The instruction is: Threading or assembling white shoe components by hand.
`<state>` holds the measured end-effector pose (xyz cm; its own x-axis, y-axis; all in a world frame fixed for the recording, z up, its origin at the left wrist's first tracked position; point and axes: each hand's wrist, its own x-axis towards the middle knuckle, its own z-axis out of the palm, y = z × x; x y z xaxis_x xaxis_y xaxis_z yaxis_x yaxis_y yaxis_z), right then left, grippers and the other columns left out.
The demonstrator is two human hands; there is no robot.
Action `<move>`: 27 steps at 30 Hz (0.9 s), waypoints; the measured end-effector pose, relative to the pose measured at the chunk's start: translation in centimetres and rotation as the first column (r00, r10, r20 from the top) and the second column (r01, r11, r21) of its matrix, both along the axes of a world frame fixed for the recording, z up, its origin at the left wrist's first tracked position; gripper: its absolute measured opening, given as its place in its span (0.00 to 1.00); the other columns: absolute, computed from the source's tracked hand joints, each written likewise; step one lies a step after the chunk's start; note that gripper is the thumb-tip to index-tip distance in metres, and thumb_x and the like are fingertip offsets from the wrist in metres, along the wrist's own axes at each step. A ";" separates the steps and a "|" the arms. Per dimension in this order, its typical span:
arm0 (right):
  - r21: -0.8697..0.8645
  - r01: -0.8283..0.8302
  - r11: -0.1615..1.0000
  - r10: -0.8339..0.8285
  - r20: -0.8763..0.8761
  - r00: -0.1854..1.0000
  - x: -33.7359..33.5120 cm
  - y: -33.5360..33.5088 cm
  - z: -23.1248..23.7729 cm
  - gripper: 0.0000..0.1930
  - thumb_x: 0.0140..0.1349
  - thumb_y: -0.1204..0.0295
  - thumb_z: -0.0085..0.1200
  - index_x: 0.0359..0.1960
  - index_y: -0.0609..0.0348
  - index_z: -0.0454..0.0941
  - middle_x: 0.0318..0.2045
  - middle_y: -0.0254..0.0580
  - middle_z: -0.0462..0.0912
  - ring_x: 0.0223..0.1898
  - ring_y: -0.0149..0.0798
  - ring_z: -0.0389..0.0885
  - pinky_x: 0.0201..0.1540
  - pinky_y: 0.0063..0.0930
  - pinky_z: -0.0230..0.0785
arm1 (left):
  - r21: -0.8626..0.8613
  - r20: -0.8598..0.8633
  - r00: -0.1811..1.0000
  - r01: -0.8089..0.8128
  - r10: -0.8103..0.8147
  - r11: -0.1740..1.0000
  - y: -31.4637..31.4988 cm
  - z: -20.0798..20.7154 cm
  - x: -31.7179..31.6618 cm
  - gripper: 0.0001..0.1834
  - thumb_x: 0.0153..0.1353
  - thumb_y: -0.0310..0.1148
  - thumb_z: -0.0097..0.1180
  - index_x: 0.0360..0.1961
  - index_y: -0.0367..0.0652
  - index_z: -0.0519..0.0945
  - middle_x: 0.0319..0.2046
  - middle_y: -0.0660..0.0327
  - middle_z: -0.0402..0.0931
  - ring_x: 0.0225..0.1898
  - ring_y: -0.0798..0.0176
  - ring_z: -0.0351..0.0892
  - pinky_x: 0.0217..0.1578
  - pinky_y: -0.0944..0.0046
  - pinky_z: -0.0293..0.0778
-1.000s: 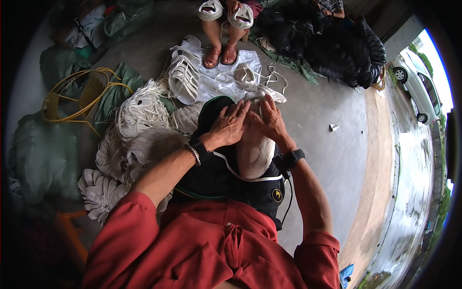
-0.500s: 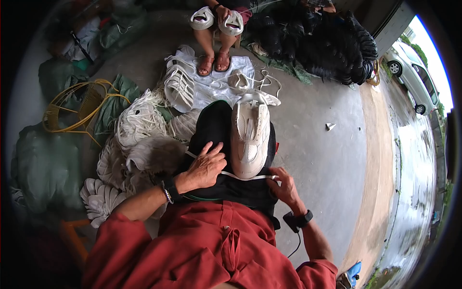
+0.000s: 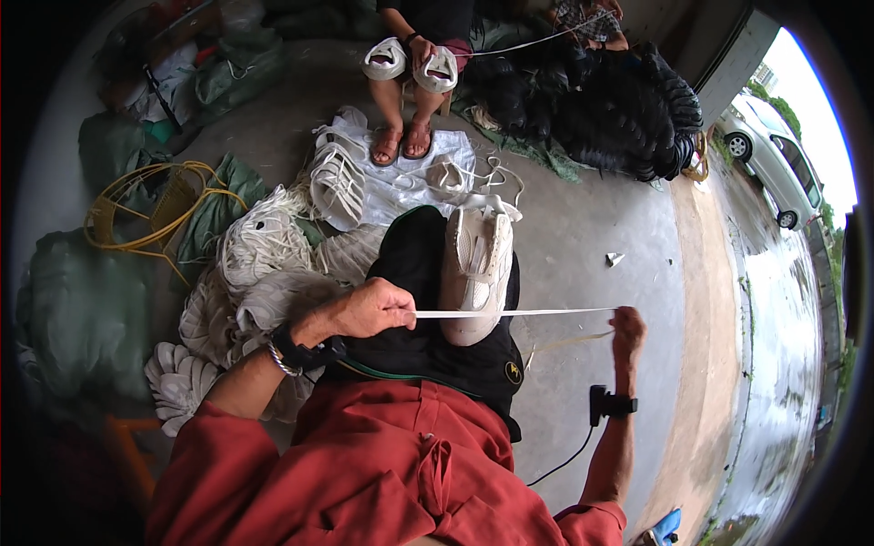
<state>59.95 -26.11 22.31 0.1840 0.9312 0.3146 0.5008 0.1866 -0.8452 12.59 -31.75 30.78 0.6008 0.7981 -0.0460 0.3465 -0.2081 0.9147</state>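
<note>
A cream-white sneaker [image 3: 475, 282] without lacing at its opening rests on the black cloth [image 3: 405, 259] over my lap, toe toward me. Across its toe a flat white shoelace [image 3: 546, 312] runs taut from one hand to the other. My left hand [image 3: 378, 308], left of the shoe, pinches one part of the lace. Well out to the right, above the floor, my right hand [image 3: 628, 329] is closed on the lace's other part. A blurred loose length trails below that hand.
At left lie heaped white shoe uppers [image 3: 264, 237] and a yellow wire-frame stool [image 3: 150, 209]. Ahead sits another person with white shoe pieces on both knees, feet beside a white sheet [image 3: 401, 196]. Black shoe parts [image 3: 619, 118] are piled at far right.
My right hand has swung outward to the right, drawing the lace straight across the toe. My left hand has closed into a pinch and shifted slightly left.
</note>
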 end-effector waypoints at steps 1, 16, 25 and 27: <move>0.077 0.076 0.994 -0.072 -0.057 0.996 3.5 0.4 -0.9 0.04 0.57 0.79 0.46 0.30 0.67 0.73 0.20 0.37 0.74 0.23 0.29 0.73 0.29 0.21 0.68 | 0.006 -0.011 1.000 -0.004 0.004 1.000 0.4 0.9 -0.3 0.08 0.58 0.31 0.51 0.27 0.38 0.77 0.17 0.70 0.69 0.21 0.78 0.64 0.22 0.75 0.61; -0.229 -0.751 0.619 0.695 -0.285 0.660 -21.0 -3.4 5.2 0.09 0.62 0.72 0.47 0.37 0.66 0.74 0.25 0.36 0.77 0.26 0.26 0.73 0.30 0.22 0.66 | -0.014 0.114 0.992 -0.049 0.050 0.999 3.2 0.4 4.3 0.08 0.58 0.30 0.50 0.28 0.38 0.78 0.17 0.71 0.69 0.19 0.81 0.62 0.20 0.77 0.58; -0.336 -0.052 0.940 -0.042 -0.266 0.963 -6.2 -0.5 -2.1 0.12 0.60 0.70 0.47 0.25 0.67 0.75 0.13 0.36 0.73 0.16 0.26 0.71 0.21 0.19 0.61 | -0.419 0.182 0.954 -0.143 0.237 0.897 2.1 -2.4 -1.8 0.09 0.60 0.32 0.50 0.27 0.38 0.77 0.13 0.74 0.62 0.11 0.82 0.55 0.12 0.78 0.49; -0.431 0.149 0.890 -0.223 -0.125 0.967 -2.7 -0.9 -4.1 0.13 0.61 0.69 0.47 0.29 0.69 0.77 0.16 0.38 0.76 0.19 0.29 0.74 0.23 0.21 0.64 | -0.285 0.087 0.977 -0.165 0.197 0.944 2.8 -2.8 -0.8 0.09 0.60 0.31 0.49 0.27 0.37 0.76 0.13 0.74 0.63 0.11 0.82 0.56 0.12 0.78 0.51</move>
<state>57.26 -26.99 18.19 0.3821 0.9129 -0.1434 0.3369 -0.2821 -0.8983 11.80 -28.99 28.01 0.4616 0.8597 -0.2187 0.2464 0.1126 0.9626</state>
